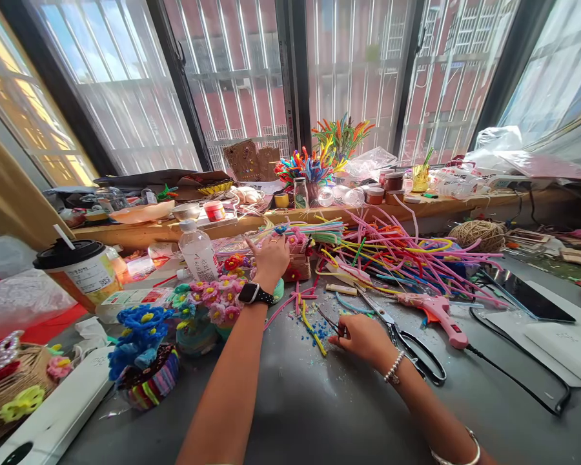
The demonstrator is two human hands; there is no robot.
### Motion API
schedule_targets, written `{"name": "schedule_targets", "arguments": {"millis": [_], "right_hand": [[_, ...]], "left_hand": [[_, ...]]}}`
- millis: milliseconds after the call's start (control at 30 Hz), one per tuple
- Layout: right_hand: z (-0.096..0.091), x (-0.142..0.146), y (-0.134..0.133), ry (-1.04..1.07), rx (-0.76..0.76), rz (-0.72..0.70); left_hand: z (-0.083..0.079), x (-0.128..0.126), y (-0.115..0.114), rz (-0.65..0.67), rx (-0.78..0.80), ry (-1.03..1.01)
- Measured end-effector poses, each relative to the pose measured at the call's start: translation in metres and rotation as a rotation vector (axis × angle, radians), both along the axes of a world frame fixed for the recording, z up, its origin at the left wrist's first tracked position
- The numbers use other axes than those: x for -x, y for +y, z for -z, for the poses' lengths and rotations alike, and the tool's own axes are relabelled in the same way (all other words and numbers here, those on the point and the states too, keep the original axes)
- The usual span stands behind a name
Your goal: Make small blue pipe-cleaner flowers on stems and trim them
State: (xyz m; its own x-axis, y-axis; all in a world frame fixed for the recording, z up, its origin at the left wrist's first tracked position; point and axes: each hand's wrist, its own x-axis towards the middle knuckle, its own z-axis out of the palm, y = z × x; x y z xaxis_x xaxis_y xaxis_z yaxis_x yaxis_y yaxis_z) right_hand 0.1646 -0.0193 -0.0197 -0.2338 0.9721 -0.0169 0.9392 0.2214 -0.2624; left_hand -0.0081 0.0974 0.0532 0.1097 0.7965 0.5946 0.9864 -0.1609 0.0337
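My left hand (270,258), with a black smartwatch on the wrist, reaches forward over a small woven basket (297,266) of pipe-cleaner flowers; its fingers curl around something near the pink flowers that I cannot make out. My right hand (363,337), wearing a bead bracelet, rests on the grey table with fingers pinched on a thin dark tool or wire (330,321). Black-handled scissors (401,336) lie just right of it. A yellow pipe cleaner (312,332) and blue crumbs lie to its left.
A heap of coloured pipe cleaners (397,255) covers the middle of the table. A pink glue gun (440,315) with a black cord, a tablet (523,294), a twine ball (479,234), a water bottle (198,253), a lidded cup (80,268) and flower baskets (148,371) surround my hands.
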Motion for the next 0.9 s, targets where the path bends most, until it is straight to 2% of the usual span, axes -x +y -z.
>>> {"name": "schedule_targets", "arguments": {"millis": [100,267,533,667,767,900], "right_hand": [[0.001,0.000,0.000,0.000,-0.003,-0.008],[0.001,0.000,-0.001,0.004,-0.012,-0.005],[0.001,-0.001,-0.001,0.040,-0.016,0.013],[0.003,-0.001,-0.001,0.029,-0.024,0.021],[0.003,0.000,-0.001,0.052,-0.044,0.032],[0.002,0.002,0.000,0.114,-0.125,0.071]], "left_hand": [[0.001,0.004,0.001,0.021,0.071,0.084],[0.010,0.009,0.004,0.029,0.191,0.174],[0.012,0.006,-0.005,0.002,0.120,0.257],[0.019,0.010,-0.025,0.030,-0.024,0.207],[0.032,0.010,-0.050,0.075,-0.089,0.141],[0.049,-0.001,-0.079,0.199,-0.145,0.016]]}}
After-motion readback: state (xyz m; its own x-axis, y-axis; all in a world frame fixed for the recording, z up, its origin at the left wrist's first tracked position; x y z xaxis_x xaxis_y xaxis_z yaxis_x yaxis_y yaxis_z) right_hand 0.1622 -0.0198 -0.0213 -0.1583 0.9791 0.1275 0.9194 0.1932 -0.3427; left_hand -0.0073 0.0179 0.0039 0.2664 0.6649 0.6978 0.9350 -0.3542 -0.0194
